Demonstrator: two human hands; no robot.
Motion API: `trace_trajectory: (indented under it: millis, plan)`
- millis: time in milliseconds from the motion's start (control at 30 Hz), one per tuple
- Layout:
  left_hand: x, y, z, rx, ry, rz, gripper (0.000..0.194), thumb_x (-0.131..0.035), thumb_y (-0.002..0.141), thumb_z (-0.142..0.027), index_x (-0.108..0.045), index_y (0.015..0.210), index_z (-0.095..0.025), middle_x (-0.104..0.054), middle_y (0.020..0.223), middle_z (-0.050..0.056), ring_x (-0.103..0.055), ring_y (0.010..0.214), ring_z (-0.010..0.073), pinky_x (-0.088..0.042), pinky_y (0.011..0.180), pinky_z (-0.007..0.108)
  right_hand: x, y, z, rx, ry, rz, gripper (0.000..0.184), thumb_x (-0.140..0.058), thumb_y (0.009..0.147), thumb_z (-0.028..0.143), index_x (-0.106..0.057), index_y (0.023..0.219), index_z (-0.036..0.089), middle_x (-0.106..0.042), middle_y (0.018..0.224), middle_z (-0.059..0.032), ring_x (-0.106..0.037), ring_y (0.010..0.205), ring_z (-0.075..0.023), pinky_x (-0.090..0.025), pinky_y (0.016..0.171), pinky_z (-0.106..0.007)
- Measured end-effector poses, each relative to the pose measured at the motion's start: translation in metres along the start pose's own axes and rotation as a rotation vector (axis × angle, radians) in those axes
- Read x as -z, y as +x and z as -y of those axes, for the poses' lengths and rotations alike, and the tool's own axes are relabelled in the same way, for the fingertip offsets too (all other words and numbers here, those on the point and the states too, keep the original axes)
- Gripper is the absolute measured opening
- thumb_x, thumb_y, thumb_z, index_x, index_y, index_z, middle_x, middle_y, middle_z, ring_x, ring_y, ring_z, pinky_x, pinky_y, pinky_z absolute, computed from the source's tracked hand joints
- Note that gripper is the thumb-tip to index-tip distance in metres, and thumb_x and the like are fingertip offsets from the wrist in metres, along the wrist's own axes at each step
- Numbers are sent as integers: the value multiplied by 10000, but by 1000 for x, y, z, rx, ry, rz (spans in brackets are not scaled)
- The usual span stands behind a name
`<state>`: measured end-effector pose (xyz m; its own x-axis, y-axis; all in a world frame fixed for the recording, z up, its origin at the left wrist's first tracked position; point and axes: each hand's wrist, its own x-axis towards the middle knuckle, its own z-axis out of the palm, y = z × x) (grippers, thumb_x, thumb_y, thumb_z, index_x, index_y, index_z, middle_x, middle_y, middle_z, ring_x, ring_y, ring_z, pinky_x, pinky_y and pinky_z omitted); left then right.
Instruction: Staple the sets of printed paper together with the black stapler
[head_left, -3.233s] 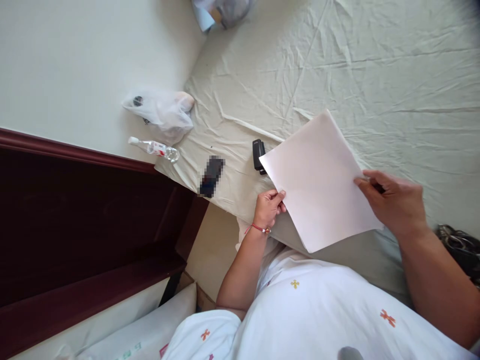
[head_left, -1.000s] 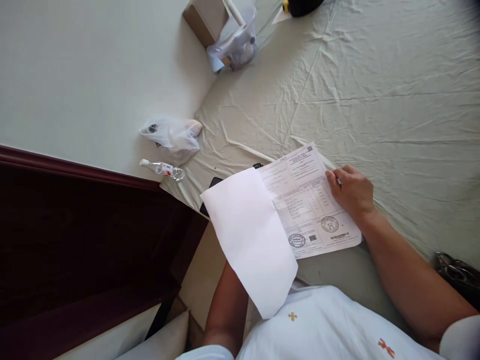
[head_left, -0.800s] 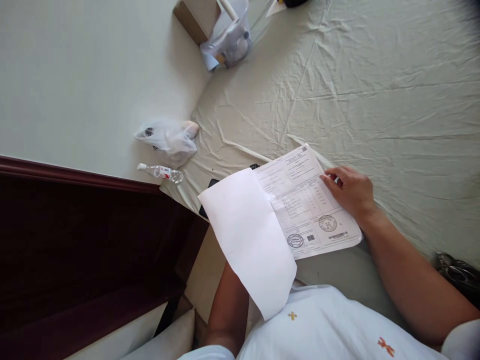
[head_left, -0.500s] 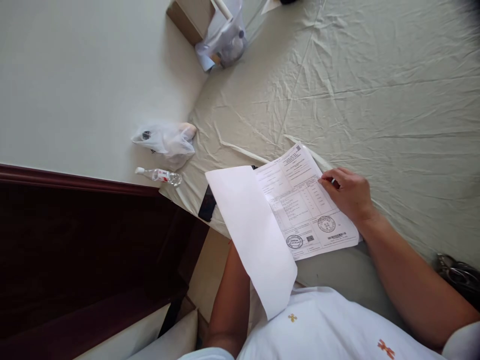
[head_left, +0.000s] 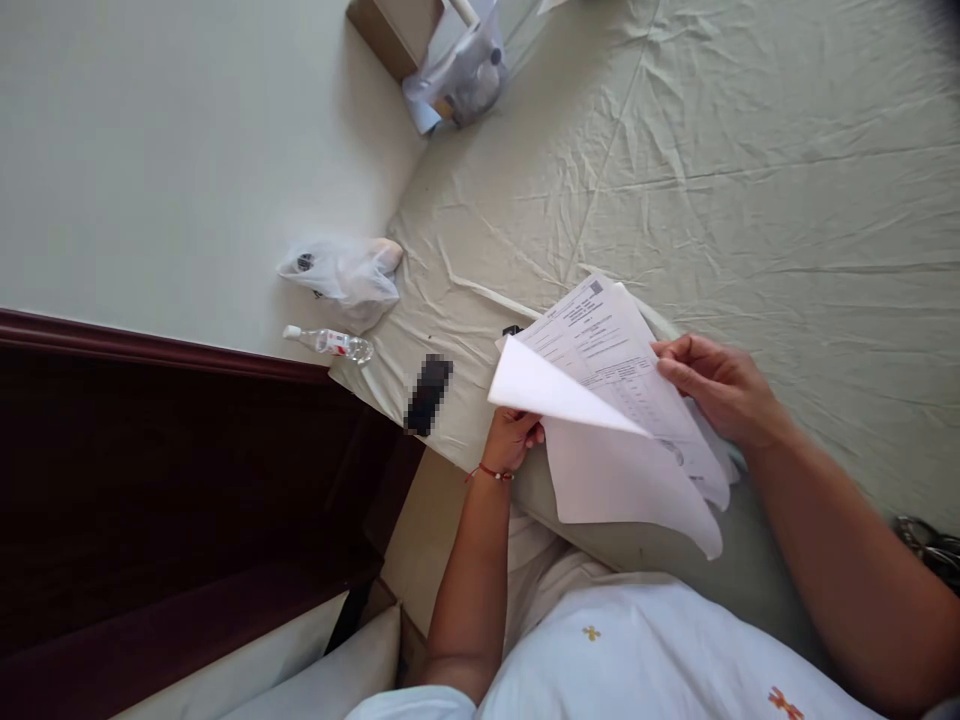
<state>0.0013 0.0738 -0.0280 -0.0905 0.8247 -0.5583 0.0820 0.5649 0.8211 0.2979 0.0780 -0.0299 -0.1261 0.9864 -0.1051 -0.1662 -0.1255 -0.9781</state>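
Observation:
A small stack of printed paper sheets (head_left: pixel 600 340) lies tilted across the cloth in front of me, with a table of text and a round stamp partly showing. One sheet is bent over, its blank white side (head_left: pixel 559 390) curling across the print. My right hand (head_left: pixel 724 390) pinches the stack's right edge between thumb and fingers. At the left edge, my left hand (head_left: pixel 516 435) is closed on the papers, its fingertips partly hidden by the bent sheet. A red bracelet (head_left: pixel 491 472) circles the left wrist.
A pixelated black phone-like object (head_left: pixel 429 393) lies left of the papers. Beyond it are a clear plastic bottle (head_left: pixel 330 343) and a white plastic bag (head_left: pixel 352 280). A cardboard box (head_left: pixel 397 35) and another filled bag (head_left: pixel 472 80) stand farther back. Dark cables (head_left: pixel 930 550) lie at right.
The blank sheet has swung from the left over to the right, across the printed page. My left hand has come into view at the papers' left edge. The right hand stays at the right edge.

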Motion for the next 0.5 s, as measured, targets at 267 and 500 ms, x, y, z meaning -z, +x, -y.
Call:
trace_trajectory:
  millis: [267,500]
  plan:
    - [2,3,1,-71,-14,71,527,-921,579,-546,-638,702,-118,-515,473,-20,-417,384,48,-169,370,193,2,-6,3,-397,97,570,537,-659,948,503,-663,1398,211,-787,903,-47,-691,574,-142,-568,511,-248]
    - [-3,1,-3,-19,35,36,515,-917,576,-533,-604,655,-132,-459,436,-37,-358,349,51,-113,360,214,-10,-7,-7,-37,-87,722,605,-681,957,429,-584,1539,295,-668,1462,-80,-644,1326,-245,-573,1043,-381]
